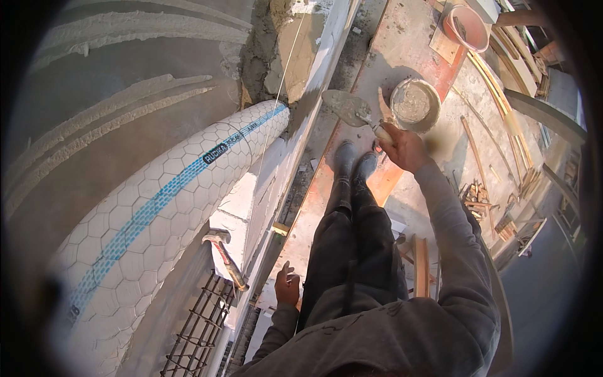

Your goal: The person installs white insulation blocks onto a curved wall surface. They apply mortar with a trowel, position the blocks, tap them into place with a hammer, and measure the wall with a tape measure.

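My right hand (404, 149) is wrapped round the handle of a pointing trowel (347, 108). The trowel's blade, smeared with grey mortar, extends left from the hand above the planks. Close beside it stands a round bucket (435, 116) holding wet grey mortar. My left hand (287, 290) hangs beside my left thigh with its fingers loosely bent and apart, holding nothing. It is nearest to a white wall edge, where a claw hammer (226, 259) with a red and tan handle lies.
A long white roll (182, 182) with hexagonal wire mesh and a blue stripe curves along the left. Below the hammer is a rusty rebar cage (200, 327). A taut string (290, 60) crosses the wall. A pink bucket (466, 28) and timber strips (502, 100) are at right.
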Motion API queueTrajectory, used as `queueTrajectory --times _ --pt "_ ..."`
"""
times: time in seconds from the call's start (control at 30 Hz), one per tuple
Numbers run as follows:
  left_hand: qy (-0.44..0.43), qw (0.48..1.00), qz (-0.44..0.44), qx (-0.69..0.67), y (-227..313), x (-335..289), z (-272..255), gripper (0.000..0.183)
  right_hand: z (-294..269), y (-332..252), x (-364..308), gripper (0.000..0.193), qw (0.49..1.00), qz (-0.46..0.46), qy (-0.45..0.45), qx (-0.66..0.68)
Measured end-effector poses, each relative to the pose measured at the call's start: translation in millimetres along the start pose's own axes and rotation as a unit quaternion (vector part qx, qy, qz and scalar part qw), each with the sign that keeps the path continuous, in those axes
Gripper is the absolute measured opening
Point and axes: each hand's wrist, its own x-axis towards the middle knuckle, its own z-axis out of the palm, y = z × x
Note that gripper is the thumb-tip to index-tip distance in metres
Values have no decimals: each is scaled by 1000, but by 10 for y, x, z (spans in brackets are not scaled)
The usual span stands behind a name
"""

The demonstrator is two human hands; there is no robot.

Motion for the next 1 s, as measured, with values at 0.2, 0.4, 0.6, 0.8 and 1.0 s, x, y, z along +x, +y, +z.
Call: queueTrajectory --times 0.2,0.4,0.6,0.8,1.0 --pt "-27 999 2 45 40 71 54 53 462 1419 -648 40 977 171 127 -25" --pt "-43 994 -4 100 65 69 -4 53 636 2124 -456 37 933 336 77 -107" --pt "-56 986 5 159 -3 438 -1 53 877 3131 181 32 926 357 5 -124" --pt "-59 987 -10 148 142 388 9 53 887 2923 -526 48 849 370 129 354" --pt "-46 990 55 121 325 253 62 50 -83 1278 -793 43 882 276 162 346"
